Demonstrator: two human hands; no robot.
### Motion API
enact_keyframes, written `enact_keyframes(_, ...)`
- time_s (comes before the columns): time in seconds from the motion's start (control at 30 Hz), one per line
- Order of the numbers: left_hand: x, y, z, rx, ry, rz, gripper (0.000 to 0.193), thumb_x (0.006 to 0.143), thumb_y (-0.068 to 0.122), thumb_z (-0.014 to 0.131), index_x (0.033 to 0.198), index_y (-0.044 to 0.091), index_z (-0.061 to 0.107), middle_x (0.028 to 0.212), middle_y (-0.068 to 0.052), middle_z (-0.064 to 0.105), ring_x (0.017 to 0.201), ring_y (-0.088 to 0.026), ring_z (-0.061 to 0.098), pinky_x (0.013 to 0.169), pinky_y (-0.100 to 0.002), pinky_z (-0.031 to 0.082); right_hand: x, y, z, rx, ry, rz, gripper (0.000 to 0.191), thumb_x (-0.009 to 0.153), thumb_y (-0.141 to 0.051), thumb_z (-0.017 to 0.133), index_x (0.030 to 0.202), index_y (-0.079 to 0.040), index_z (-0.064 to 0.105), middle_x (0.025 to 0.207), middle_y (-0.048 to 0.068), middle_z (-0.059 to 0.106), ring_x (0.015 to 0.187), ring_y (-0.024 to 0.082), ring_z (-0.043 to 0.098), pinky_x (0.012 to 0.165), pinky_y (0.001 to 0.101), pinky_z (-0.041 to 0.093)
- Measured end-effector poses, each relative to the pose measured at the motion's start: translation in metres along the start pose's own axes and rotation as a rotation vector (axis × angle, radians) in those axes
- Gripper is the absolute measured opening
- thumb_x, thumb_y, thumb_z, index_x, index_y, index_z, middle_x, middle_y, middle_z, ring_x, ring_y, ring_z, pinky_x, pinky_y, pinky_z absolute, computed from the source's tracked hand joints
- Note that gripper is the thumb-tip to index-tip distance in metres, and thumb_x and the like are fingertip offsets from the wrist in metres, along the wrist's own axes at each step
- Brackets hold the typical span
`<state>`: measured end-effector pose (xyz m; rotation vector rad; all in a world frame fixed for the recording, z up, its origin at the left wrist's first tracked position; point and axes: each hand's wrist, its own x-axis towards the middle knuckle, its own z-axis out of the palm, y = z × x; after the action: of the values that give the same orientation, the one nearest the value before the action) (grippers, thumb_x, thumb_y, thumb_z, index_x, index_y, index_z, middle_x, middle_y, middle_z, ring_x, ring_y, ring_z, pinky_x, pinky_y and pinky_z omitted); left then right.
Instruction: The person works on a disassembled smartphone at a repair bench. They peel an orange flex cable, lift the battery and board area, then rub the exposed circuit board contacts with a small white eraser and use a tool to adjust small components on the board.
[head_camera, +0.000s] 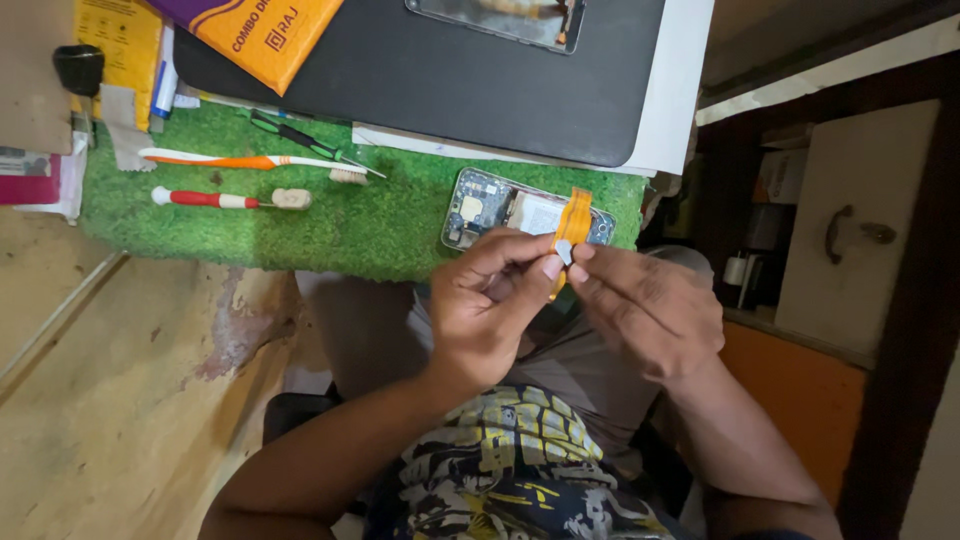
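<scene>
- Left hand (487, 305) and right hand (645, 305) are both pinching a thin orange flat ribbon cable (572, 226), its small grey end (564, 253) between the fingertips.
- Cable is arching over an opened phone body with exposed circuit board (490, 205) on the green turf mat (300, 225).

The opened phone (520, 212) lies at the mat's (300, 225) right edge; two toothbrushes (250, 162) lie near its left edge.
</scene>
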<state>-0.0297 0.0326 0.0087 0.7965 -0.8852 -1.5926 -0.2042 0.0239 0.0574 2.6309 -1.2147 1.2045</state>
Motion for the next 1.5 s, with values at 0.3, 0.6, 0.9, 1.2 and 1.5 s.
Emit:
enact_keyframes(0.3, -0.002, 0.001, 0.004, -0.003, 0.004, 0.059, 0.018, 0.105, -0.004, 0.066, 0.123, -0.002, 0.068, 0.111, -0.005, 0.067, 0.092, -0.003, 0.063, 0.079, -0.019, 0.051, 0.006, 0.001, -0.001, -0.002, 0.016, -0.029, 0.016, 0.083, 0.007, 0.086, 0.091, 0.003, 0.073, 0.1, 0.017, 0.075, 0.087, 0.027, 0.077, 0.07, 0.0337, 0.063)
enact_keyframes(0.6, -0.001, 0.004, 0.002, 0.056, 0.014, 0.052, 0.024, 0.104, -0.005, 0.067, 0.127, -0.003, 0.069, 0.106, -0.002, 0.063, 0.08, 0.0, 0.052, 0.07, -0.016, 0.043, 0.007, 0.001, 0.0, -0.023, 0.031, -0.049, 0.016, 0.083, 0.005, 0.086, 0.093, 0.003, 0.074, 0.098, 0.017, 0.075, 0.087, 0.027, 0.077, 0.069, 0.0336, 0.062)
enact_keyframes(0.9, 0.003, 0.011, 0.006, -0.106, -0.006, 0.007, 0.045, 0.102, -0.008, 0.062, 0.145, 0.001, 0.055, 0.099, 0.0, 0.06, 0.09, -0.005, 0.058, 0.083, -0.021, 0.05, -0.002, 0.004, -0.016, 0.159, 0.148, 0.38, 0.012, 0.093, 0.007, 0.074, 0.104, 0.004, 0.071, 0.104, 0.019, 0.074, 0.092, 0.023, 0.076, 0.078, 0.0293, 0.063)
enact_keyframes(1.2, 0.003, 0.024, 0.003, 0.319, -0.069, 0.211, 0.023, 0.104, -0.002, 0.066, 0.126, 0.005, 0.069, 0.113, -0.006, 0.066, 0.095, -0.011, 0.066, 0.083, -0.023, 0.054, -0.011, 0.0, -0.011, 0.722, 0.074, 0.692, 0.012, 0.095, 0.011, 0.072, 0.106, 0.006, 0.071, 0.095, 0.016, 0.074, 0.084, 0.016, 0.074, 0.077, 0.024, 0.06)
enact_keyframes(1.5, 0.008, 0.023, -0.002, 0.468, -0.031, 0.328, 0.01, 0.098, 0.003, 0.076, 0.107, 0.004, 0.072, 0.1, -0.005, 0.068, 0.092, -0.015, 0.067, 0.083, -0.027, 0.054, -0.023, 0.013, -0.01, 0.95, 0.132, 0.746, 0.008, 0.098, 0.01, 0.07, 0.105, 0.006, 0.069, 0.092, 0.018, 0.074, 0.08, 0.019, 0.074, 0.072, 0.0282, 0.063)
